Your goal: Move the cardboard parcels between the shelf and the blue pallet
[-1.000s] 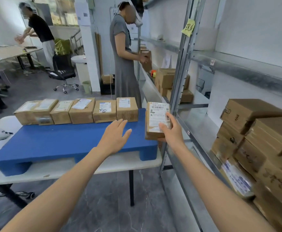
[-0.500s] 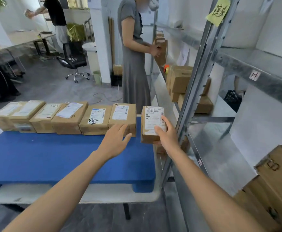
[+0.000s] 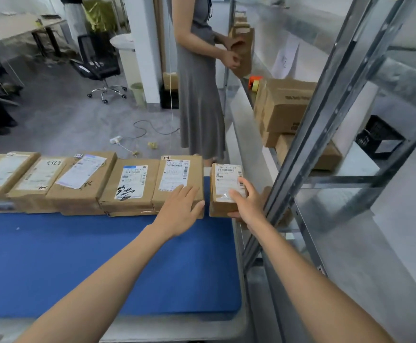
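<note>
A blue pallet lies on a white table in front of me. Several cardboard parcels with white labels stand in a row along its far edge. My right hand grips a small labelled parcel at the right end of that row, thumb on its top and fingers under its right side. My left hand rests flat with straight fingers on the near corner of the neighbouring parcel. The metal shelf stands to the right.
A person in a grey dress stands beyond the pallet, holding a box at the shelf. Larger cardboard boxes sit on the shelf behind the upright. An office chair and cables lie on the floor behind.
My right hand has carried the small parcel forward and down to the end of the row. My left hand has come down onto the last parcel in the row.
</note>
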